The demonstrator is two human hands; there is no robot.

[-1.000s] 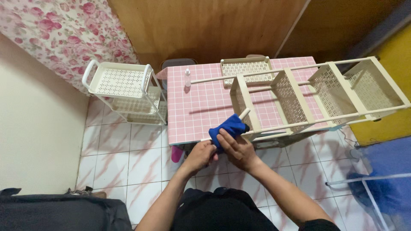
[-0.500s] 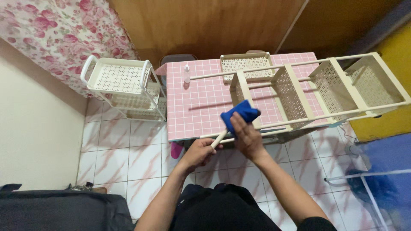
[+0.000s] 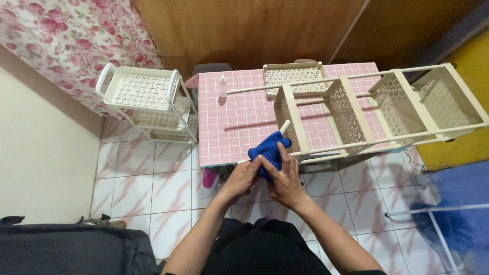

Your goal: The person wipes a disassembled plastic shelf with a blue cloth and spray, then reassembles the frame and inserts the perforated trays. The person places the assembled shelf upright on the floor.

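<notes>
A white trolley (image 3: 144,97) stands left of the pink table (image 3: 239,127).

White-and-pink tiled floor (image 3: 153,188), wooden wall (image 3: 244,30), floral curtain (image 3: 76,46), pink gridded table (image 3: 239,117)

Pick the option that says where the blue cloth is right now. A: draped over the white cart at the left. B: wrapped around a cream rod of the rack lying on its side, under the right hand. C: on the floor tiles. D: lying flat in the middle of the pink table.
B: the blue cloth is bunched around the cream rod, with the right hand pressing on it.
</notes>
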